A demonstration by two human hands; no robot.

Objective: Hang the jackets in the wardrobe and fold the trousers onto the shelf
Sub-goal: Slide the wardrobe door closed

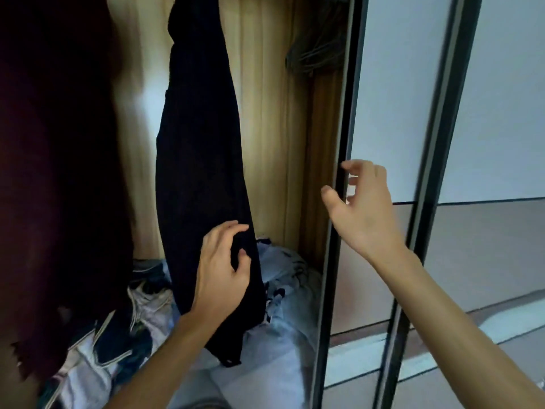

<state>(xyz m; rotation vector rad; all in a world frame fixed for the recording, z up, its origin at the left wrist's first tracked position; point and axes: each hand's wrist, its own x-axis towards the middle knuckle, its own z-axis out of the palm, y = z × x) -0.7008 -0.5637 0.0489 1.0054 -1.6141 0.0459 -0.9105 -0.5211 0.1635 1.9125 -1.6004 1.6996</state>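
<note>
Head view: open wardrobe with a wood-grain back panel. A black jacket hangs inside from above, top out of frame, lower end draping onto a pile of clothes. Left hand is at the jacket's lower right edge, fingers curled over the fabric and thumb pressing from the near side, so it pinches a fold of the black cloth. Left of those fingers, well apart, a dark maroon garment hangs and fills the left side of the frame; frayed hem at its bottom. Below and around the left fingers lies the heap of clothes: pale blue denim-like pieces just right of the hand, patterned white/dark fabrics to its lower left. Can't tell which of these are trousers.

Right hand is raised at the dark edge of the sliding door, fingers loosely bent and spread, gripping nothing; contact with the door frame can't be told, blurred. Above the right fingers, a bunch of empty hangers in the top corner. Right of that hand, the pale door panels and a second dark rail.
</note>
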